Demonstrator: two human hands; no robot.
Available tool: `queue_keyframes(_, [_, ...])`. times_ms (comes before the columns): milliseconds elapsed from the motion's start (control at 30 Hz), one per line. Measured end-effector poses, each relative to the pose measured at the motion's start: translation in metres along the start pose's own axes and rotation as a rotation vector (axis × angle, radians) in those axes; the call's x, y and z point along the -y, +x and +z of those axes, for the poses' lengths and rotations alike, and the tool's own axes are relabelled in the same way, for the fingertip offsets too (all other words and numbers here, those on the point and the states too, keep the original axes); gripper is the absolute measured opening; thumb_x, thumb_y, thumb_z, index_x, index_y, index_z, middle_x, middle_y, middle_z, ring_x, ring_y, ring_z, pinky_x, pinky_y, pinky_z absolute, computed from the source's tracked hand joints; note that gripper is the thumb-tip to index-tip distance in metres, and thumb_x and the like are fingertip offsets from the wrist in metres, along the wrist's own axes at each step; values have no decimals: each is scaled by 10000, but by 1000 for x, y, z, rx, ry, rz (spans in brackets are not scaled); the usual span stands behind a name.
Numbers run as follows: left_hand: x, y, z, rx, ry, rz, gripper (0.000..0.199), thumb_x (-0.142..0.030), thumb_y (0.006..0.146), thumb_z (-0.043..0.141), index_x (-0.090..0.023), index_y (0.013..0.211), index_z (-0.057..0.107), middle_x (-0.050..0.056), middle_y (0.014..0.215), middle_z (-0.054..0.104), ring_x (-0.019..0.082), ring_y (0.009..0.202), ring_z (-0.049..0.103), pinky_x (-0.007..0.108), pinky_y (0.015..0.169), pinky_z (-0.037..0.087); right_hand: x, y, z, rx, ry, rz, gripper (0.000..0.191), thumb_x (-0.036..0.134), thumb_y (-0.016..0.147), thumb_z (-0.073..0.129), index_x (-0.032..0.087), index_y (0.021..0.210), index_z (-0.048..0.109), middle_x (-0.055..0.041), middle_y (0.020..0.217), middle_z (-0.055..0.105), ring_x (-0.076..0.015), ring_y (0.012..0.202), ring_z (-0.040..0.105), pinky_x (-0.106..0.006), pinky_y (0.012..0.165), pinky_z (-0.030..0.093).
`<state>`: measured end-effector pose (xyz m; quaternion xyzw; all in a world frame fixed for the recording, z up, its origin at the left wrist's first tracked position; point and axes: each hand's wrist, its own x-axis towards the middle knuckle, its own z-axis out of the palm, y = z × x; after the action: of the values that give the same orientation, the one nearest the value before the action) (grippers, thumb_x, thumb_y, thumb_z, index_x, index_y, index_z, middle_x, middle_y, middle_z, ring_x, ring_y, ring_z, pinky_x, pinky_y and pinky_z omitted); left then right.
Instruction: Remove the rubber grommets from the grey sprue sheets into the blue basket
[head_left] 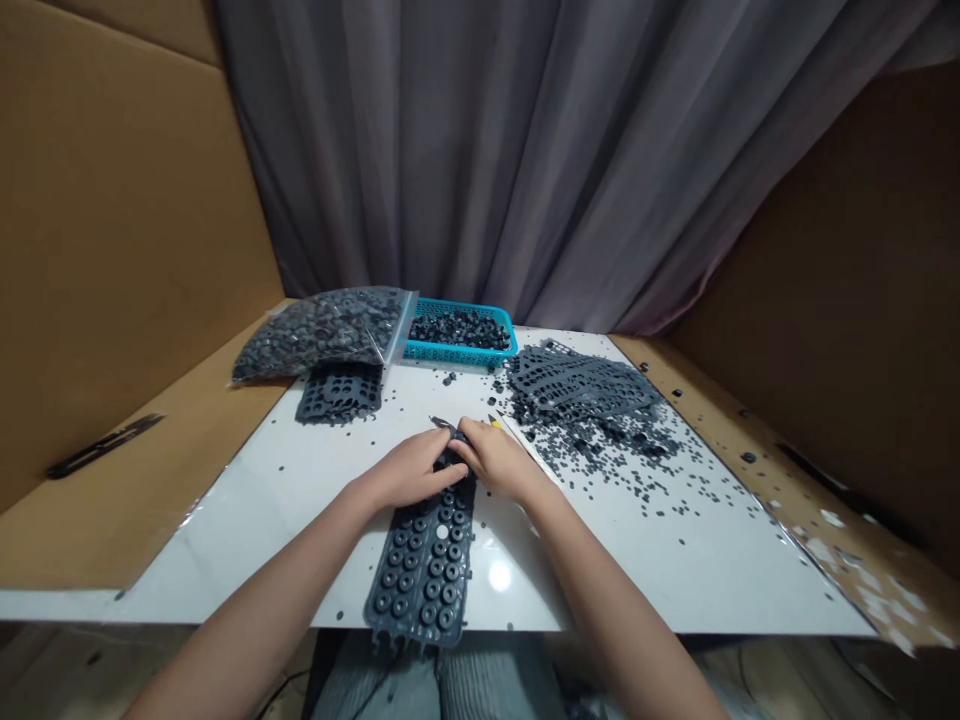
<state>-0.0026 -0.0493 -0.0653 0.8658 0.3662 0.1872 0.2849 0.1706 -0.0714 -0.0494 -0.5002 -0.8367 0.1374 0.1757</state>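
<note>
A dark grey moulded rubber sheet [420,565] with rows of raised ring-shaped parts lies lengthwise before me, its near end over the table's front edge. At its far end my left hand [405,470] is closed on the sheet, thumb laid across the top. My right hand [495,460] meets it there, fingers bent and pinching the same end. Just what the fingertips grip is partly hidden. Beyond the fingers a small dark pointed piece [440,422] sticks out. Beside my right hand lie a yellow-tipped item [495,422] and a white strip [529,447], partly covered.
A clear zip bag [322,325] full of dark parts leans over stacked sheets [341,392] at back left. Behind stands a blue basket [461,353] holding small black parts. Punched-out sheets [581,382] and scattered bits [600,455] cover the right. Cardboard walls [112,200] flank the table.
</note>
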Motion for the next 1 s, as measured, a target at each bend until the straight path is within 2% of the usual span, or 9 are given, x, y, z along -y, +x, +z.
queue_keyframes(67, [0, 1, 1, -2, -49, 17, 297, -469, 839, 454, -183, 801, 525, 48, 811, 582, 210, 744, 527, 325, 693, 408, -3, 0, 1, -3, 94, -11, 203, 301, 931, 368, 203, 757, 406, 0, 685, 496, -142, 629, 447, -248, 593, 316])
queue_keyframes(233, [1, 6, 2, 5, -400, 86, 357, -441, 903, 368, -172, 894, 603, 62, 891, 639, 204, 836, 560, 320, 804, 413, -14, -1, 3, -44, 475, -65, 305, 373, 931, 348, 198, 684, 386, 32, 619, 396, -123, 600, 395, -251, 589, 299])
queue_keyframes(400, [1, 7, 7, 29, -781, 44, 409, -460, 871, 454, -179, 1126, 608, 75, 1117, 636, 223, 1060, 535, 340, 982, 344, -21, 1, 14, -18, 986, 38, 350, 483, 865, 446, 194, 676, 395, 50, 610, 308, -104, 570, 322, -239, 543, 268])
queue_keyframes(467, [1, 6, 9, 14, -854, 4, 432, -467, 852, 490, -186, 1161, 601, 77, 1167, 623, 230, 1111, 515, 348, 1018, 313, -21, 3, 18, -21, 1092, 71, 360, 501, 841, 478, 196, 671, 387, 60, 594, 260, -96, 542, 275, -234, 518, 232])
queue_keyframes(533, [-1, 5, 11, 4, -906, -46, 443, -470, 843, 506, -194, 1178, 594, 77, 1187, 618, 235, 1130, 508, 360, 1027, 306, -21, 4, 20, -47, 1053, 70, 361, 502, 842, 474, 194, 671, 399, 59, 594, 266, -98, 547, 272, -235, 521, 229])
queue_keyframes(633, [-2, 3, 12, 2, -958, -117, 439, -470, 839, 513, -209, 1185, 585, 72, 1198, 612, 234, 1118, 518, 361, 1014, 320, -22, 3, 15, -89, 852, 28, 351, 486, 876, 425, 188, 691, 423, 42, 626, 346, -111, 598, 336, -242, 569, 273])
queue_keyframes(733, [0, 2, 10, 6, -939, -129, 416, -453, 835, 527, -207, 1167, 584, 77, 1167, 620, 232, 1074, 538, 353, 981, 345, -25, 0, 5, -152, 690, 10, 328, 451, 912, 362, 193, 716, 416, 33, 643, 388, -122, 618, 374, -251, 598, 294])
queue_keyframes(867, [4, 4, 8, 1, -761, -85, 355, -445, 824, 540, -164, 1027, 617, 76, 1015, 650, 236, 977, 555, 345, 893, 394, -27, -4, -6, -234, 441, -15, 249, 368, 929, 352, 200, 756, 414, 22, 671, 422, -135, 635, 400, -261, 623, 305])
queue_keyframes(1000, [4, 5, 5, -36, -511, -8, 289, -427, 839, 507, -167, 909, 614, 59, 906, 638, 221, 858, 558, 327, 799, 414, -22, -5, -10, -139, 217, -55, 180, 339, 922, 386, 202, 814, 430, -4, 727, 473, -153, 670, 429, -271, 641, 319])
